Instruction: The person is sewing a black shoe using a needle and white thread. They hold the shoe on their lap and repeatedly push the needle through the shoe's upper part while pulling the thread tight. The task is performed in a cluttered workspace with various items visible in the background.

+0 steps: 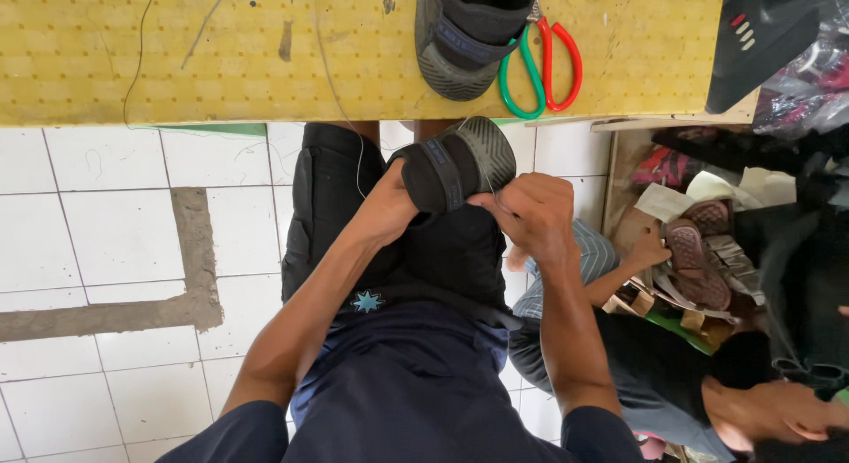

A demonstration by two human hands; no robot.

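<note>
A dark grey sandal point(460, 162) with a black strap rests on my lap, just below the yellow table's edge. My left hand point(393, 202) is pushed inside the sandal, so its fingers are hidden. My right hand point(531, 215) pinches the sandal's sole edge at its right side, fingers closed. A thin thread point(358, 158) runs from the table down past the sandal. A matching second sandal point(464, 38) lies on the yellow tabletop point(177, 56), beside scissors point(544, 69) with one green and one red handle.
A white tiled floor point(115, 251) with a grey cement strip lies to the left. At the right another person in a striped sleeve point(584, 260) reaches toward a brown sandal point(694, 260) among piled shoes and scraps. Bagged goods sit at the top right.
</note>
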